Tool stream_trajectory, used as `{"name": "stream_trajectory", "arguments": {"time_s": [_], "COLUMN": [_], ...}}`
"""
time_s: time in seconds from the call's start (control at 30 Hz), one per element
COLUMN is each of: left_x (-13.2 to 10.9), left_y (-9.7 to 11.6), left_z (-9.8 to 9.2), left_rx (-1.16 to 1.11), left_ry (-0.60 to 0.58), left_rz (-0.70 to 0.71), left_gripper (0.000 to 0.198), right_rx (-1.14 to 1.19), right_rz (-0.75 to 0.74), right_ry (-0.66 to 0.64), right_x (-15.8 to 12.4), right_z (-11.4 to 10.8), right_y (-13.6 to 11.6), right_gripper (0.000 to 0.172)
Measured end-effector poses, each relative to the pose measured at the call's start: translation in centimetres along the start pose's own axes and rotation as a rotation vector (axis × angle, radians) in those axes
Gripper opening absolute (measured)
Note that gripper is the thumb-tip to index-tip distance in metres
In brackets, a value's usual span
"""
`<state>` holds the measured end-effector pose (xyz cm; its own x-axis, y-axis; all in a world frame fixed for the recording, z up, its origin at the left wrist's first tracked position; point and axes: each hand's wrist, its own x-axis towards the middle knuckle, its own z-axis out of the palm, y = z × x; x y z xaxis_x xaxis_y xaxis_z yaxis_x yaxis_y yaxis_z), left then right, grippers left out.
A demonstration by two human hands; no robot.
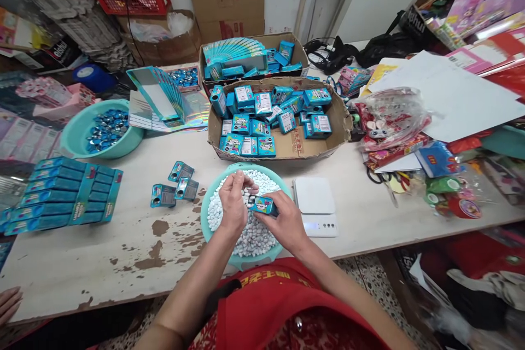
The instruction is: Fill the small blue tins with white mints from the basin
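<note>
My right hand [283,221] grips a small blue candy box [263,205], held sideways over a teal bowl [208,197] full of small white candies [254,235]. My left hand [233,202] is pinched at the box's open left end, fingers curled together on something too small to make out. Both hands hover above the bowl near the table's front edge.
A cardboard tray [338,120] of blue boxes lies behind the bowl, a second one [299,54] further back. A white scale [315,205] stands right of the bowl. Three loose boxes [176,186], flat blue cartons [61,194] and a teal bowl of blue gems [77,131] lie left. Someone's hand [8,303] shows at bottom left.
</note>
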<state>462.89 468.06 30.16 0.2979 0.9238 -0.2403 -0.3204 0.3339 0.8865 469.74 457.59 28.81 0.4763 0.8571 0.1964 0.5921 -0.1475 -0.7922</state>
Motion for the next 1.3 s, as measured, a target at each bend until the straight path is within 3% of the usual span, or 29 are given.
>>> {"name": "stream_trajectory", "arguments": {"time_s": [0.33, 0.6, 0.77, 1.03, 1.3], "left_x": [-0.8, -1.5, -1.8, -1.6, -1.0], "left_y": [0.4, 0.6, 1.7, 1.2, 1.9], "left_z": [0.1, 0.0, 0.3, 0.0, -0.3], "left_rx": [0.034, 0.019, -0.044, 0.066, 0.003], "left_ry": [-0.078, -0.101, -0.13, -0.166, -0.156], "left_rz": [-0.012, 0.112, 0.147, 0.138, 0.16], "left_gripper": [0.035, 0.034, 0.029, 0.029, 0.03], "right_rx": [0.091, 0.156, 0.204, 0.269, 0.297], "right_rz": [0.06, 0.066, 0.058, 0.105, 0.109], "right_ry": [0.024, 0.074, 0.09, 0.094, 0.118], "right_x": [-0.2, 0.1, 0.0, 0.0, 0.2], "right_z": [-0.1, 0.3, 0.0, 0.7, 0.1], "right_y": [0.2, 0.1, -0.2, 0.6, 1.0], "right_gripper": [0.027, 0.026, 0.027, 0.031, 0.032]}}
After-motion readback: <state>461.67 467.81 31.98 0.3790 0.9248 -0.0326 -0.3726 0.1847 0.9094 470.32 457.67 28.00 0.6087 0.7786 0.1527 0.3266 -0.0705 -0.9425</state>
